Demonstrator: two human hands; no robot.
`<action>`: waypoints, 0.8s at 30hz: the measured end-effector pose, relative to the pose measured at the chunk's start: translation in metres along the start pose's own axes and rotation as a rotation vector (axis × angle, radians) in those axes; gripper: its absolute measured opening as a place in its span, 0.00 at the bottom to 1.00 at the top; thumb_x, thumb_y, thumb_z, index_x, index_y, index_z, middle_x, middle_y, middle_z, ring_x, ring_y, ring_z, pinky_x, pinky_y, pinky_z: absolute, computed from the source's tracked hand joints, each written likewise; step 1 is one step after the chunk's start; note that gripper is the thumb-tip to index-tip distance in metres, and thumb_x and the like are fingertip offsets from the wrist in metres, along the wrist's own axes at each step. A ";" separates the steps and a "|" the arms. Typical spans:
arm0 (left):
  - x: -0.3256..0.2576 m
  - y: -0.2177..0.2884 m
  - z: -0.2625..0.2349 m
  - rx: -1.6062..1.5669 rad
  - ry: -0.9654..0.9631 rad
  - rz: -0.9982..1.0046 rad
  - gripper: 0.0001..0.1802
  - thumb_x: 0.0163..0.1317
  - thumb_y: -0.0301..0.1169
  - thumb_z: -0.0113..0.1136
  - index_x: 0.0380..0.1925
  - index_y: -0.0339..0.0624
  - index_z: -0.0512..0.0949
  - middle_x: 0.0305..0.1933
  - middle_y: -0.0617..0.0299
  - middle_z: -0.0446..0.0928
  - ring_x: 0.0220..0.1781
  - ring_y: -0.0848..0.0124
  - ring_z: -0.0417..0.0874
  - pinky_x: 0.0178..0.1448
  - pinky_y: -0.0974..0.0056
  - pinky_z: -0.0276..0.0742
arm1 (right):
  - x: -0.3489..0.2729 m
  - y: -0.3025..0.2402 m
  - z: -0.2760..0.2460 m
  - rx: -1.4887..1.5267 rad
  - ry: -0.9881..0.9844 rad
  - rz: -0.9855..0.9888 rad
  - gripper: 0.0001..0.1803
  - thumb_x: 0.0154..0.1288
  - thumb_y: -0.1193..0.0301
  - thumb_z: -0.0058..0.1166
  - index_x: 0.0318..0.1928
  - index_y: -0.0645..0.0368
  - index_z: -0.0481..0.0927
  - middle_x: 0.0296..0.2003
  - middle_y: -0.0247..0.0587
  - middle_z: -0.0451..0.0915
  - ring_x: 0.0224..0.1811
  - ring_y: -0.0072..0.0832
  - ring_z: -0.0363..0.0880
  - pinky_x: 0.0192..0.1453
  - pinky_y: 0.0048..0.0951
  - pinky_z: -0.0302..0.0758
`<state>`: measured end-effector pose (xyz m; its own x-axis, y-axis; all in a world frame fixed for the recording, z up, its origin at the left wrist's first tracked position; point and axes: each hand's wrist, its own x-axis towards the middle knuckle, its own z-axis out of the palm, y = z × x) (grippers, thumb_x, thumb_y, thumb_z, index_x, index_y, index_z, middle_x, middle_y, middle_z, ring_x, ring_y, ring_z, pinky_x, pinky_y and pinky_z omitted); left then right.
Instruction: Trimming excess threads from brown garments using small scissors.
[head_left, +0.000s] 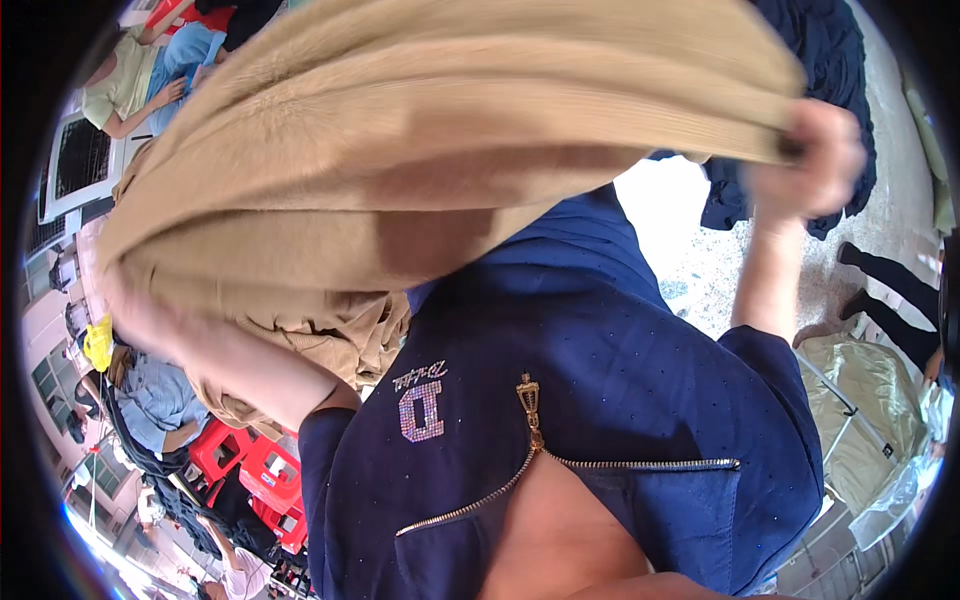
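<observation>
A large tan cloth garment (480, 110) is stretched across the upper part of the view, blurred by motion; its exact kind does not show. At its right end my right hand (815, 160) is closed on the edge, with a small dark spot of something by the fingers. My left hand (128, 300) is at the lower left end of the cloth, where folds cover its fingers, so its grip cannot be made out. Beneath my left forearm lies a heap of similar tan garments (350, 335). Shadows fall across the middle of the raised cloth.
Dark navy clothes (825, 70) lie in a heap at the upper right. Red plastic stools (270, 475) stand at lower left, near seated people. A pale green covered bundle (865, 420) is at right, close to another person's dark-clad legs (895, 300). Another person (125, 85) sits at upper left.
</observation>
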<state>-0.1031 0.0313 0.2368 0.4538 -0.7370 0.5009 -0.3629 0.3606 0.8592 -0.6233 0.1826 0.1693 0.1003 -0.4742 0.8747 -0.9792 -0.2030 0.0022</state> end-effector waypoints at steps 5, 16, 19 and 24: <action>0.009 -0.208 0.007 0.118 -0.266 -0.515 0.16 0.65 0.29 0.54 0.52 0.40 0.76 0.48 0.58 0.80 0.47 0.69 0.80 0.50 0.63 0.78 | -0.100 -0.076 0.084 0.587 -0.621 0.020 0.21 0.41 0.83 0.59 0.40 0.56 0.75 0.41 0.39 0.75 0.38 0.38 0.80 0.37 0.34 0.78; -0.204 -0.099 0.137 0.003 -0.831 -0.321 0.08 0.61 0.20 0.56 0.41 0.37 0.77 0.40 0.58 0.80 0.37 0.73 0.81 0.43 0.71 0.77 | -0.114 -0.083 0.106 0.527 -0.597 0.500 0.24 0.49 0.74 0.64 0.49 0.56 0.73 0.48 0.44 0.71 0.39 0.36 0.78 0.43 0.34 0.78; -0.223 -0.099 0.142 -0.270 -0.956 -0.874 0.11 0.65 0.25 0.54 0.45 0.31 0.73 0.43 0.47 0.80 0.41 0.64 0.85 0.44 0.67 0.80 | -0.123 -0.081 0.117 0.394 -0.600 0.581 0.26 0.48 0.72 0.64 0.50 0.56 0.73 0.49 0.45 0.69 0.47 0.40 0.77 0.48 0.36 0.78; -0.224 -0.105 0.157 -0.614 -0.854 -1.446 0.20 0.67 0.33 0.55 0.50 0.26 0.68 0.48 0.41 0.78 0.50 0.55 0.83 0.52 0.59 0.78 | -0.142 -0.073 0.131 0.408 -0.419 0.614 0.21 0.47 0.82 0.54 0.46 0.58 0.74 0.47 0.45 0.70 0.51 0.42 0.75 0.54 0.36 0.76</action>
<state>-0.2946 0.0689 0.0179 -0.4731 -0.6192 -0.6267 0.3169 -0.7834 0.5347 -0.5427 0.1530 -0.0185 -0.2929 -0.8632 0.4112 -0.7487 -0.0604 -0.6602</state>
